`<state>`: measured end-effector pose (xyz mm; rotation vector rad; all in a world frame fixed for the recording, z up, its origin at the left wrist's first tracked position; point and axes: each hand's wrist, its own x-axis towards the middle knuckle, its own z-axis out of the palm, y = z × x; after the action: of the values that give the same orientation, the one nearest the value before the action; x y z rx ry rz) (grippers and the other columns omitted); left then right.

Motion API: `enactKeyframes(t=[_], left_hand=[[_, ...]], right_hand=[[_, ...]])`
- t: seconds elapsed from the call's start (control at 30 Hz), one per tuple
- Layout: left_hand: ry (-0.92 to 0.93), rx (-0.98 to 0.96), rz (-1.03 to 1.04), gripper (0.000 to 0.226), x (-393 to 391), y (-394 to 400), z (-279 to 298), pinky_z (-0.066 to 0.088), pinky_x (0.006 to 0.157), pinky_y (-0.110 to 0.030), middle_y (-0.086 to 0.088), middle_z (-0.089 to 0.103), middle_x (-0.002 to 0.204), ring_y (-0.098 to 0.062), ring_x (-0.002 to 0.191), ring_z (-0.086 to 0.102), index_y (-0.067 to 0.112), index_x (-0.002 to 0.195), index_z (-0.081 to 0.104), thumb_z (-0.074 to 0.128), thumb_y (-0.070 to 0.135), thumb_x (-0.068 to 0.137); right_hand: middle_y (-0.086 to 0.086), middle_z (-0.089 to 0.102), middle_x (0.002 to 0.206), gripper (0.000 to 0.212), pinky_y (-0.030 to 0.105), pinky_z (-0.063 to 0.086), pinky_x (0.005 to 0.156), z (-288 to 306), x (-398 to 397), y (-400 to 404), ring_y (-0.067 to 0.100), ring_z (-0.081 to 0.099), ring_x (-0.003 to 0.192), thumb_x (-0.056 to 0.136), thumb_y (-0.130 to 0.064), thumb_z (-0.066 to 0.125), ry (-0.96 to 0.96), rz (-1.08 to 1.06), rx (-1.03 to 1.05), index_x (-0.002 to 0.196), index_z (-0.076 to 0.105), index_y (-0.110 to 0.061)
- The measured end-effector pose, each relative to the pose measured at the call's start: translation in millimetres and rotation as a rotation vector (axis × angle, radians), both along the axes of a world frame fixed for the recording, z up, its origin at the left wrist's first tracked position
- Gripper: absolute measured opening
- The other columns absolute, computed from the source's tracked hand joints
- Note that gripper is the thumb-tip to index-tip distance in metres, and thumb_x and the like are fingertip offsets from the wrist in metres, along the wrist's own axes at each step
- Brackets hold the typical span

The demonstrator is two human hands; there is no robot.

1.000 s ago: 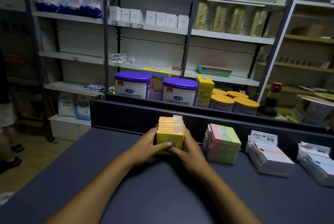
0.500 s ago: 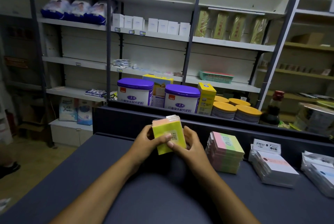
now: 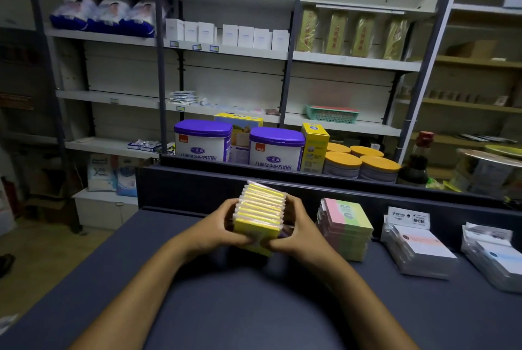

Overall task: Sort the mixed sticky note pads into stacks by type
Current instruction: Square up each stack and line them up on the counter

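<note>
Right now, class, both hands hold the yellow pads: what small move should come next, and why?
Probably set the bundle of yellow pads down on the bare table, left of the pink-and-green stack. Left hand and right hand squeeze it from both sides, edges look squared, and three other stacks already stand to the right.

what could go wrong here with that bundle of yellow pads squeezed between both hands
1. The yellow pads are separate wrapped packs held only by side pressure from the left hand and right hand; if the squeeze eases, middle packs could slide out and scatter on the table.
2. The pink and green stack stands close beside the right hand; setting the bundle down carelessly could knock it over and mix the types again.
</note>
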<state>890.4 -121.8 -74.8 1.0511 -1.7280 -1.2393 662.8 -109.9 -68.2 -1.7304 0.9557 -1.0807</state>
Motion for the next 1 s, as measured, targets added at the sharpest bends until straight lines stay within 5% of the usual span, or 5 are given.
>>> enactKeyframes(t=[0.27, 0.57, 0.77, 0.9, 1.0], left_hand=[[-0.435, -0.09, 0.076, 0.085, 2, 3, -1, 0.04, 0.111, -0.039, 0.005, 0.055, 0.136, -0.011, 0.127, 0.05, 0.031, 0.137, 0.048, 0.081, 0.049, 0.061], [-0.231, -0.045, 0.088, 0.076, 4, 6, 5, 0.047, 0.106, -0.035, 0.002, 0.067, 0.125, -0.01, 0.117, 0.062, 0.016, 0.134, 0.052, 0.087, 0.005, 0.068], [-0.074, 0.015, 0.148, 0.044, 0, 4, 12, 0.055, 0.089, -0.026, 0.001, 0.077, 0.094, -0.009, 0.092, 0.072, 0.016, 0.1, 0.077, 0.078, 0.052, 0.074], [-0.132, 0.051, 0.299, 0.082, -4, -1, 9, 0.054, 0.072, -0.028, -0.003, 0.076, 0.075, -0.013, 0.075, 0.073, 0.01, 0.086, 0.078, 0.064, 0.085, 0.058], [-0.165, 0.072, 0.374, 0.089, -9, -2, 7, 0.051, 0.062, -0.025, -0.004, 0.076, 0.074, -0.014, 0.072, 0.074, 0.01, 0.086, 0.076, 0.057, 0.091, 0.056]], right_hand=[[-0.021, 0.049, 0.134, 0.084, 0.01, 0.043, 0.097, -8, 3, 5, -0.018, 0.053, 0.114, 0.078, 0.013, 0.071, 0.171, 0.08, -0.014, 0.136, 0.03, -0.033], [0.004, 0.051, 0.139, 0.09, 0.037, 0.042, 0.112, -15, 3, -4, 0.012, 0.054, 0.128, 0.067, -0.018, 0.076, 0.288, 0.005, -0.054, 0.146, 0.037, -0.035], [-0.004, 0.076, 0.103, 0.017, 0.022, 0.055, 0.086, -3, 10, -7, 0.009, 0.071, 0.098, 0.093, -0.027, 0.067, 0.036, -0.075, 0.037, 0.108, 0.071, -0.02], [-0.01, 0.069, 0.061, 0.044, 0.023, 0.046, 0.065, 2, 10, -5, 0.002, 0.062, 0.06, 0.089, -0.058, 0.058, 0.09, -0.211, 0.133, 0.084, 0.074, -0.017], [-0.004, 0.07, 0.06, 0.055, 0.025, 0.045, 0.061, 1, 13, -4, 0.005, 0.064, 0.056, 0.089, -0.063, 0.053, 0.133, -0.224, 0.227, 0.081, 0.074, -0.014]])
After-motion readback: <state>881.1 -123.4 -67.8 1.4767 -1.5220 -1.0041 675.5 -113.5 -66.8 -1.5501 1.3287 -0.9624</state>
